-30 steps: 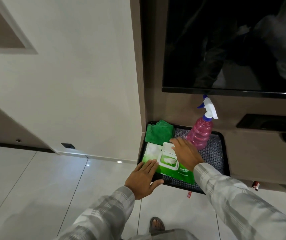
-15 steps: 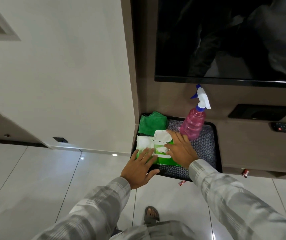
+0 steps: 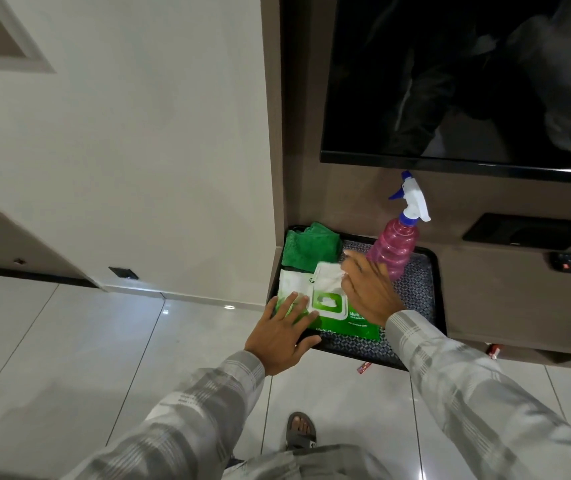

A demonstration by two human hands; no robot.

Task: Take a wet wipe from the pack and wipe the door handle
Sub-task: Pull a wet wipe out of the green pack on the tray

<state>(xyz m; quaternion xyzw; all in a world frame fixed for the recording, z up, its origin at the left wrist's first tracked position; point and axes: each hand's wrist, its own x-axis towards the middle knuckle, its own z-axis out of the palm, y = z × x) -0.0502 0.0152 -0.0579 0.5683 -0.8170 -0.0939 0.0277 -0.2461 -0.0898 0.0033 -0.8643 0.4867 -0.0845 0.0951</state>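
We see the wet wipe pack, green and white, lying flat on the black tray, which sits on the tiled floor against the brown wall unit. The pack's flip lid stands open, exposing the white-rimmed opening just in front of it. Our left hand lies flat with fingers spread, released, pressing on the pack's left end and overlapping the tray's near rim. Our right hand reaches over the pack's right side, its fingertips at the raised lid and a bit of white material there; whether they pinch a wipe or only touch the lid we cannot tell. Behind the pack, in the tray's far left corner, sits a folded green cloth. A pink spray bottle with a white and blue trigger stands upright on the tray, just behind our right hand. Above the tray hangs a dark television screen.
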